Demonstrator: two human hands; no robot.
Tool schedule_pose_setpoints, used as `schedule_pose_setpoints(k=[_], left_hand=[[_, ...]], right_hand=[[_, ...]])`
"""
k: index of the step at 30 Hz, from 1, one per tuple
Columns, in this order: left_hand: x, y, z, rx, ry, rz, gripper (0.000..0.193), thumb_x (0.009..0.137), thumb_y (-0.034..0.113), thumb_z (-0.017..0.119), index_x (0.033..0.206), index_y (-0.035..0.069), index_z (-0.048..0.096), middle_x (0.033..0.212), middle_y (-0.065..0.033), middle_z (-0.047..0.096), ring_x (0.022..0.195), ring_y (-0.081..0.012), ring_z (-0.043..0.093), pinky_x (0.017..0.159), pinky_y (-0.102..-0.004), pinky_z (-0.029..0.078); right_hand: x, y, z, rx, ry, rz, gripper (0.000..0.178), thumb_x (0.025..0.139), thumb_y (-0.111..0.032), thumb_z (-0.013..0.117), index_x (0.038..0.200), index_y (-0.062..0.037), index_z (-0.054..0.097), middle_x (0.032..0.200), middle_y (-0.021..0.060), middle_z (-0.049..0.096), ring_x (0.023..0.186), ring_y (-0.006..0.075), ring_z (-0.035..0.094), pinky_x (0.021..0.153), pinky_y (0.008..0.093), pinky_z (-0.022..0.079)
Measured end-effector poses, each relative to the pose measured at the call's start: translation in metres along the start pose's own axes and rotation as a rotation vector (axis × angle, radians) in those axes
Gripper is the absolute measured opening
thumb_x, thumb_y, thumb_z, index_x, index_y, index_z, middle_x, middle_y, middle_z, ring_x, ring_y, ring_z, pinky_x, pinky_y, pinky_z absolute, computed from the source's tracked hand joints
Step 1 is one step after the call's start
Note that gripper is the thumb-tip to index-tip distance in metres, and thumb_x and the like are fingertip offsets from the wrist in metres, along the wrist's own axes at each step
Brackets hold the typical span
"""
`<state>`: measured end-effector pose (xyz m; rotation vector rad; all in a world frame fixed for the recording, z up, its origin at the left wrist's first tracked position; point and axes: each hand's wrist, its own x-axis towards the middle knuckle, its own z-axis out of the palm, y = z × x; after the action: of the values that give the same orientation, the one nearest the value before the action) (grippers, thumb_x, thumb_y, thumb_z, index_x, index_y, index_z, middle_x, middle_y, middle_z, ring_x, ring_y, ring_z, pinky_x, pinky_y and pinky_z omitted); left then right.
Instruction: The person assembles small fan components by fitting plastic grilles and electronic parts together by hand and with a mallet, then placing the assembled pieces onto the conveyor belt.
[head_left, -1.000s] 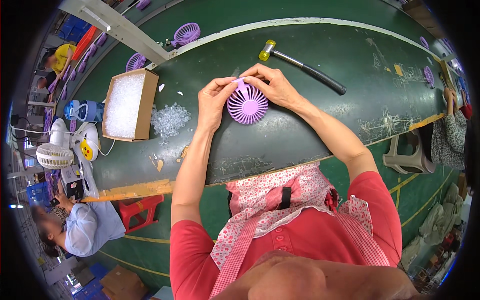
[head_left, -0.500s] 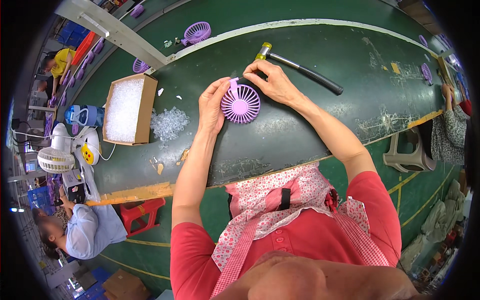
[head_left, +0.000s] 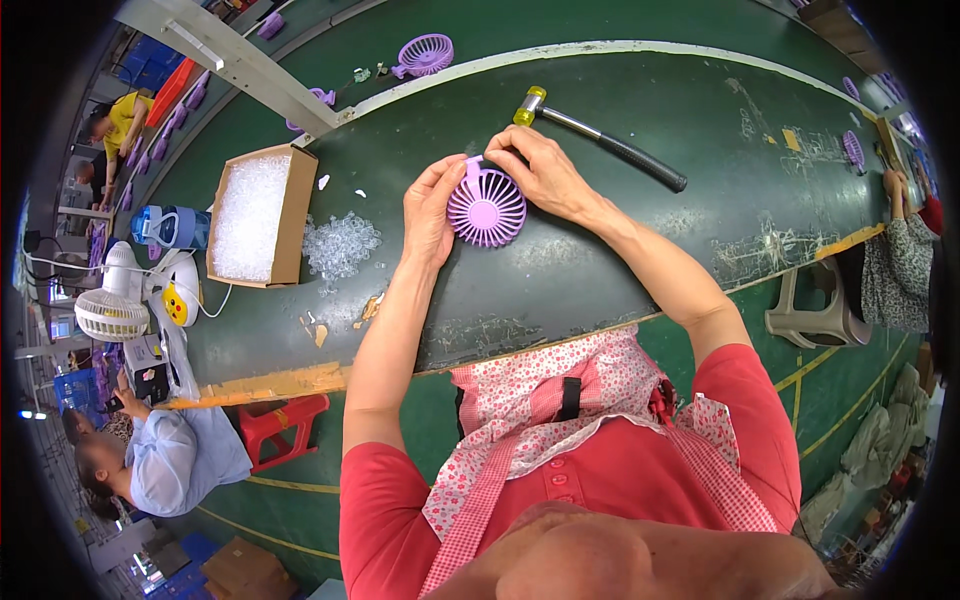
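Currently grips the purple fan cover [head_left: 487,215] over the tabletop [head_left: 560,290] by its neck [head_left: 473,172], between clamped fingers of the left hand [head_left: 430,208]. Probably light, stiff, thin-ribbed and brittle, so best held there. Cannot tell the closure of fingers on the right hand [head_left: 540,170], beside it.

Neck of purple fan head [head_left: 487,212] partly covered by left hand [head_left: 430,210].
Can't tell whether right hand [head_left: 540,172] grips anything. Loose clear pieces [head_left: 342,245] too small to make out singly. Second purple fan [head_left: 322,96] partly behind white post [head_left: 240,62]; post's top cut off. Far-right worker [head_left: 897,275], patterned sleeve, cut by dark rim.
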<state>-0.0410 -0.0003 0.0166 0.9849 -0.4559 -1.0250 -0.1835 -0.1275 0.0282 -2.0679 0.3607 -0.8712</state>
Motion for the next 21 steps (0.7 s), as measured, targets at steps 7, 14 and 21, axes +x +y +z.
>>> schedule_pose_setpoints(k=[7, 14, 21], left_hand=[[-0.001, -0.003, -0.001, -0.021, -0.017, 0.004, 0.021, 0.093, 0.011, 0.067, 0.110, -0.001, 0.065, 0.098, -0.0051, 0.069, 0.085, -0.0087, 0.065, 0.077, -0.0223, 0.054], [-0.001, 0.000, 0.003, 0.086, -0.033, 0.033, 0.020, 0.093, 0.011, 0.068, 0.109, 0.000, 0.065, 0.097, -0.0053, 0.069, 0.086, -0.0089, 0.065, 0.076, -0.0216, 0.052], [-0.043, 0.066, 0.075, 0.271, -0.146, 0.446, 0.014, 0.090, 0.002, 0.066, 0.104, 0.000, 0.068, 0.102, -0.0066, 0.067, 0.090, -0.0134, 0.061, 0.081, -0.0244, 0.047]], right_hand=[[-0.002, 0.001, -0.002, 0.037, -0.026, 0.056, 0.018, 0.095, -0.017, 0.061, 0.098, 0.0014, 0.061, 0.091, 0.0154, 0.066, 0.083, 0.0304, 0.064, 0.074, 0.0390, 0.050], [0.003, -0.003, -0.006, 0.342, -0.220, 0.337, 0.024, 0.097, -0.022, 0.063, 0.105, 0.0005, 0.064, 0.090, 0.0028, 0.065, 0.081, 0.0075, 0.058, 0.074, 0.0254, 0.049], [0.057, 0.025, -0.054, 0.190, 0.407, 0.081, 0.023, 0.096, -0.021, 0.066, 0.106, -0.0005, 0.065, 0.095, 0.0017, 0.066, 0.086, 0.0071, 0.058, 0.078, 0.0236, 0.048]])
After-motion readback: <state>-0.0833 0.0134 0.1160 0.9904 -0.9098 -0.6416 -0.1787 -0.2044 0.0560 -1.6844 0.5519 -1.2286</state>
